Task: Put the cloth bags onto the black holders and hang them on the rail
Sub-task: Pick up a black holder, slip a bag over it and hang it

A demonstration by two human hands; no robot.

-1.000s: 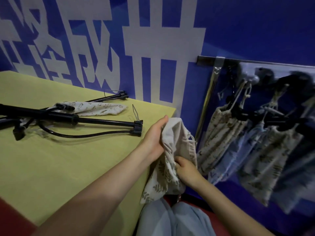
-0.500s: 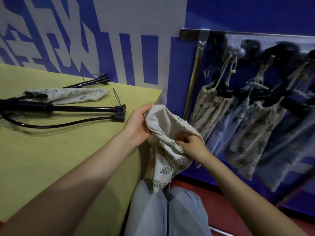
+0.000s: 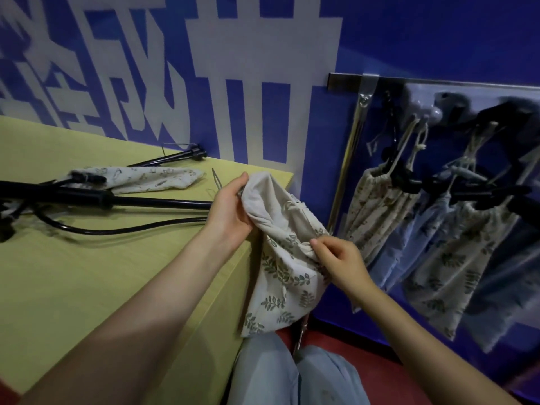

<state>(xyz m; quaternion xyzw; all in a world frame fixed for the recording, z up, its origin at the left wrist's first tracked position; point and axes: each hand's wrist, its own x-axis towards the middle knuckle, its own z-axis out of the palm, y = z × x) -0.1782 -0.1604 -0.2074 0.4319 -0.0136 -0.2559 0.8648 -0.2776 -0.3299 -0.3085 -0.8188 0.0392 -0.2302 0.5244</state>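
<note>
Off the yellow table's (image 3: 87, 287) right edge, your left hand (image 3: 230, 211) grips the cream leaf-printed cloth bag's (image 3: 280, 258) top and your right hand (image 3: 339, 258) pinches its gathered mouth, likely opening it for a holder.

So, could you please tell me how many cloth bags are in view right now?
At least 5: one leaf-print bag held by both hands, one patterned bag lying on the table, and three on the rail: cream, blue, leaf-print. More may hang blurred farther right.

We seem to be in a shop display: blue lettered wall (image 3: 380, 39), hanging rail (image 3: 438, 83) of cloth bags (image 3: 377, 209), yellow bench (image 3: 87, 273).
</note>
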